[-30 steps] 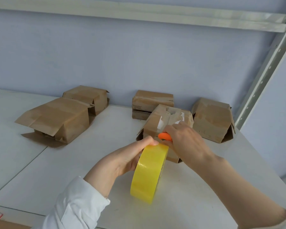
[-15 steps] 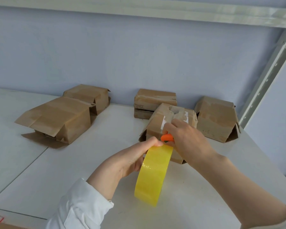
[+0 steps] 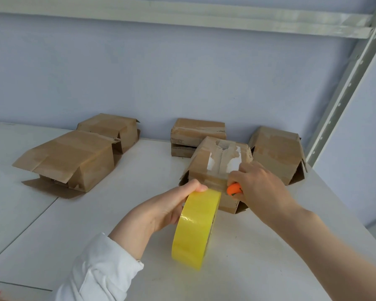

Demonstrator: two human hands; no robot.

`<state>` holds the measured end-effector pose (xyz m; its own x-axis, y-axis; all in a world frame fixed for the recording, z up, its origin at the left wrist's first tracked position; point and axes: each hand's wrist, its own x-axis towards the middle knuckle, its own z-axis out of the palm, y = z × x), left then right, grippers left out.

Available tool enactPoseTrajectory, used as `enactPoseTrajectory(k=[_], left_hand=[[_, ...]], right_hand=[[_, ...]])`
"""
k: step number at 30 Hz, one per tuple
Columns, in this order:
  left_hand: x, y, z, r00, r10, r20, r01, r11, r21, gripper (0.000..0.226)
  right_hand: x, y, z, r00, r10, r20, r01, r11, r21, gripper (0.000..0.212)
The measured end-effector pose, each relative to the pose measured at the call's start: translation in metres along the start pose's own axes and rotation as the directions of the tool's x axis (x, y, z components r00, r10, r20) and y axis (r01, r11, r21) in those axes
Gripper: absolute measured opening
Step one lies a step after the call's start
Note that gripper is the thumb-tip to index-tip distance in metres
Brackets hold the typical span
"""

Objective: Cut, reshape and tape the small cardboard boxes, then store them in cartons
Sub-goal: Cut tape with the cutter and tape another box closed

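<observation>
Both hands are at the box [image 3: 215, 166], which sits on the table [image 3: 117, 213] with other boxes [image 3: 74, 157] around it. The left hand [image 3: 165, 211] has its fingers curled round the yellow tape [image 3: 195, 227], upright just in front of the box. The right hand [image 3: 261, 187] grips an orange cutter [image 3: 234, 189] at its near face.

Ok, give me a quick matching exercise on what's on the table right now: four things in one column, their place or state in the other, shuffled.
Things
1. yellow tape roll
2. orange cutter
3. nearest box
4. stacked boxes

Places or states
A. against the back wall
B. held in the right hand
C. held in the left hand
D. just behind the roll, white torn patches on top

Pairs: 1-C, 2-B, 3-D, 4-A.
</observation>
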<state>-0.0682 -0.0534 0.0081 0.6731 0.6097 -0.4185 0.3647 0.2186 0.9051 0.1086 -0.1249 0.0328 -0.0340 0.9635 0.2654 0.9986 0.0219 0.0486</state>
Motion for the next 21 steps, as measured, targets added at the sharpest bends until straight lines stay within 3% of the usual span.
enactPoseTrajectory(k=[3,6,7,9,11,16,21], left_hand=[[-0.001,-0.002,0.000,0.999,0.016,0.031,-0.016,1.000,-0.008,0.029],[-0.006,-0.006,0.000,0.993,0.104,0.059,-0.102,0.994,-0.048,0.022],[-0.010,-0.008,0.001,0.987,0.153,0.055,-0.151,0.988,-0.042,0.025],[-0.012,-0.014,-0.003,0.971,0.234,0.048,-0.234,0.972,0.001,0.056],[-0.018,-0.018,-0.001,0.958,0.284,0.030,-0.282,0.958,-0.047,0.064],[-0.035,-0.034,0.005,0.905,0.424,0.006,-0.423,0.904,-0.068,0.059],[-0.041,-0.037,0.007,0.894,0.447,-0.045,-0.448,0.893,-0.032,0.060]], right_hand=[[-0.004,0.010,-0.003,0.996,0.088,-0.031,-0.079,0.970,0.231,0.010],[-0.001,0.014,-0.005,0.961,0.265,-0.075,-0.184,0.822,0.539,0.015],[-0.001,0.015,-0.003,0.951,0.305,-0.045,-0.221,0.776,0.591,0.017],[-0.001,0.014,0.001,0.936,0.351,-0.020,-0.256,0.720,0.645,0.019],[-0.003,0.008,0.001,0.928,0.369,-0.057,-0.236,0.699,0.675,0.020],[-0.004,-0.020,0.009,0.976,0.213,0.053,-0.159,0.521,0.839,0.019],[0.001,-0.028,0.010,0.993,0.073,0.090,-0.115,0.496,0.861,0.020]])
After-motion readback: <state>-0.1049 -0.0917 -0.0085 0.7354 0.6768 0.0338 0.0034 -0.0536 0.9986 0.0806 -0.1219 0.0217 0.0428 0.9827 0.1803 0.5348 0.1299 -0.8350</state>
